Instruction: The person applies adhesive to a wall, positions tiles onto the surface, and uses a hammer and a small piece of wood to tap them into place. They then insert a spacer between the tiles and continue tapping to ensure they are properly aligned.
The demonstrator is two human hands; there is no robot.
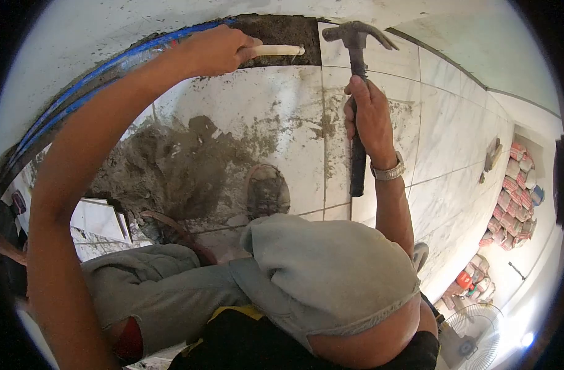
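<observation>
My left hand (223, 50) is wrapped round one end of a cream-coloured rod (279, 50), which lies level over a dark strip of rough mortar (275, 29) along the wall. Its other end points right, near the edge of a white tile. My right hand (371, 117) grips the dark handle of a claw hammer (358, 154). The hammer stands head up in the view, its metal head beyond my fist and the claw turned right. Beneath both hands, white marbled floor tiles (288, 123) are smeared with mortar.
A mound of wet grey mortar (171, 166) spreads across the tiles by my feet. Blue tubing (66, 102) runs along the wall at left. White tile pieces (100, 221) lie at lower left. Stacked bags (513, 197) and a fan (470, 342) stand at far right.
</observation>
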